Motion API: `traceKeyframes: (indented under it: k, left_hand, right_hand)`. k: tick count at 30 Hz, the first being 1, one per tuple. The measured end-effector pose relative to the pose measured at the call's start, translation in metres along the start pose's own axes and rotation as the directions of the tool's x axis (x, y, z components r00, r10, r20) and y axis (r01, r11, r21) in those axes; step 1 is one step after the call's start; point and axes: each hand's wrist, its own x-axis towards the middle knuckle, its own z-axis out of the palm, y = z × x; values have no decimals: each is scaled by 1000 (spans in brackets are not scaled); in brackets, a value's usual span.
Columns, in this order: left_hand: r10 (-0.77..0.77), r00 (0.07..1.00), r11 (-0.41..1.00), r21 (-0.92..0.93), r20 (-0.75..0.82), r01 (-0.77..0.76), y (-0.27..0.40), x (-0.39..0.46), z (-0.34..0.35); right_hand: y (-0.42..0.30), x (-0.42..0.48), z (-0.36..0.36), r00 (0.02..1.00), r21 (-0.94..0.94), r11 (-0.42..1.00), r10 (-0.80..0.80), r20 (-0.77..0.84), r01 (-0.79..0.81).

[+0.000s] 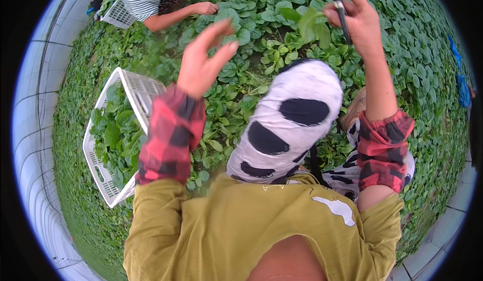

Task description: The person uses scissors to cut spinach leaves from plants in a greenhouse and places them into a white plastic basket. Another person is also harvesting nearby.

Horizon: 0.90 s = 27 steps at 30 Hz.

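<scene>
My right hand (354, 20) is raised at the upper right over the leafy plants. It holds a pair of scissors or snips (340, 11) with dark and silvery parts, and a cut green leafy sprig (313, 26) hangs by its thumb. My left hand (207, 58), a little blurred, is held above the plants with thumb and fingers apart and nothing between them. Left of my left forearm stands a white plastic crate (132, 101), tilted in view, with picked green leaves (115, 130) in it. Low green leafy plants (226, 111) grow below both hands.
A co-worker's hand (206, 8) reaches into the plants at the top, near my left hand. Beside that person is another white crate (119, 14) with greens. My bent knee in spotted cloth (290, 122) lies between my arms. Blue material (462, 88) is at the far right.
</scene>
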Motion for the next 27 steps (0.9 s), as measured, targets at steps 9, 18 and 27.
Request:
traceKeyframes:
  k: [9, 18, 27]
  left_hand:
    - [122, 905, 991, 6, 409, -136, 18, 107, -40]
    - [-423, 905, 906, 10, 45, 423, -178, 92, -54]
    - [-268, 936, 932, 307, 227, 193, -247, 152, 103]
  right_hand:
    - [-81, 33, 98, 984, 600, 784, -73, -165, 159]
    - [124, 5, 62, 796, 335, 748, 605, 9, -573]
    - [269, -31, 110, 520, 545, 317, 810, 269, -776]
